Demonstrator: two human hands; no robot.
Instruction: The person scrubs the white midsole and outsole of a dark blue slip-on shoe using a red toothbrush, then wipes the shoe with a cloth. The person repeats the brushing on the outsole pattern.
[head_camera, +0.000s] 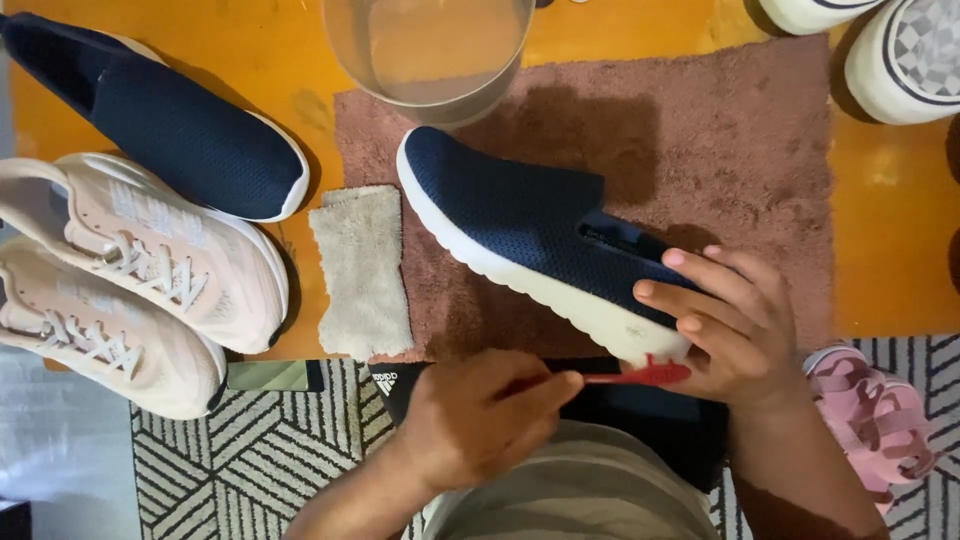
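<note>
A navy slip-on shoe (530, 225) with a white sole is seen lying at an angle on a pinkish-brown towel (740, 170), toe pointed up and to the left, heel down by the hands. The heel end is gripped by the right hand (735, 325), fingers curled over the collar and the side of the upper, so the shoe is held tilted with its white sole edge turned toward the camera. A red brush (640, 376), slim like a toothbrush, is pinched in the left hand (480, 420), fingers closed round the handle, and its head is pressed right against the white sole at the heel, just under the right hand's fingers.

Above the shoe, a clear round container (435, 60) is set at the towel's top edge; what it holds cannot be made out. Just left of the shoe, a small beige cloth (362, 270) is laid flat, overlapping the towel's left border. All of it is spread on an orange table (260, 55).

Off to the left, the matching navy shoe (170, 125) is parked on its own, and below it a pair of pale pink lace-up sneakers (130, 280) is lined up side by side. At the top right, white shoes with a checked lining (905, 55) are partly cut off by the frame. Lower right, a pink sandal (875, 420) is seen on a black-and-white patterned rug (250, 460).
</note>
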